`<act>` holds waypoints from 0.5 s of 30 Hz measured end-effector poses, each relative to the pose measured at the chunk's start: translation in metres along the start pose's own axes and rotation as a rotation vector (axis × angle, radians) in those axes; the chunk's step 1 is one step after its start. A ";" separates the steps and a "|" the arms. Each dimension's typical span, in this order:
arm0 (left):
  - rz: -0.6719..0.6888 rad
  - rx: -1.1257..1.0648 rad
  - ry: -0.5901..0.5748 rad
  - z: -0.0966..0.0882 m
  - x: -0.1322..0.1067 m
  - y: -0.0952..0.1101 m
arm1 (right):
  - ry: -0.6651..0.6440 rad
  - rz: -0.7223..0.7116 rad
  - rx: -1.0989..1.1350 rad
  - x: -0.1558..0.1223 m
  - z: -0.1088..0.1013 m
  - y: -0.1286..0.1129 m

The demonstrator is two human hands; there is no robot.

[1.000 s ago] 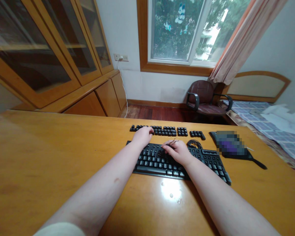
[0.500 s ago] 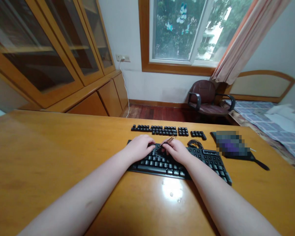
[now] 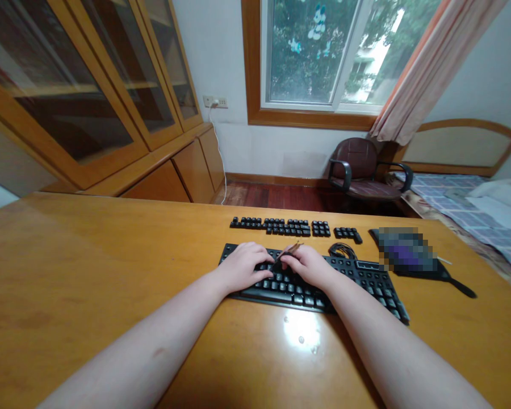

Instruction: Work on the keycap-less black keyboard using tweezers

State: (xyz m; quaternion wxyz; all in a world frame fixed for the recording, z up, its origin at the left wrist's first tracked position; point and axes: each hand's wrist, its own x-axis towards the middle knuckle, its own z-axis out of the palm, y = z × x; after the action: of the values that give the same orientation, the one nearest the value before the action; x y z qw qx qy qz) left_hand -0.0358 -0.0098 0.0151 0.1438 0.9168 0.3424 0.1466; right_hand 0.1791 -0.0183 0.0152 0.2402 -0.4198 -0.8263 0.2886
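A black keyboard (image 3: pixel 276 297) lies on the wooden desk, its upper rows partly without keycaps. My left hand (image 3: pixel 244 267) rests over its left half, fingers and thumb spread, the fingertips close to the tool's lower end. In my right hand (image 3: pixel 309 267) a slim brown tool (image 3: pixel 296 248) with a dark lower end is pinched between thumb and fingers, pointing down at the keys. Two thin ends of it stick up above the hand; its exact kind is unclear. My hands hide the keys beneath them.
Loose black keycaps (image 3: pixel 287 227) stand in rows behind the keyboard. A coiled black cable (image 3: pixel 342 250) lies by its back edge. To the right is a dark flat pouch (image 3: pixel 445 274) with a strap, partly blurred out. Beyond the desk stands an armchair (image 3: pixel 355 165).
My left hand's thumb and fingers have spread wider and come nearer to the tool's lower end. My right hand keeps its pinch on the tool. The whole view has shifted slightly.
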 end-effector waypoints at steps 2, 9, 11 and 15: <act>0.002 -0.003 -0.008 0.001 0.000 0.000 | -0.020 -0.061 0.021 -0.001 -0.001 -0.001; -0.017 -0.006 0.011 0.007 0.002 0.004 | 0.022 -0.074 0.136 -0.006 -0.003 0.001; -0.007 -0.007 0.008 0.008 0.003 0.005 | 0.038 -0.054 0.127 -0.006 -0.002 0.001; -0.020 -0.025 0.010 0.007 0.002 0.005 | 0.099 0.013 0.045 -0.004 0.000 0.001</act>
State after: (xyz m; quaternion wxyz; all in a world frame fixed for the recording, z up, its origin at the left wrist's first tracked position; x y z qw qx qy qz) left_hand -0.0283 -0.0134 0.0108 0.1550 0.9108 0.3505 0.1537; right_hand 0.1820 -0.0212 0.0144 0.2883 -0.4332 -0.8041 0.2874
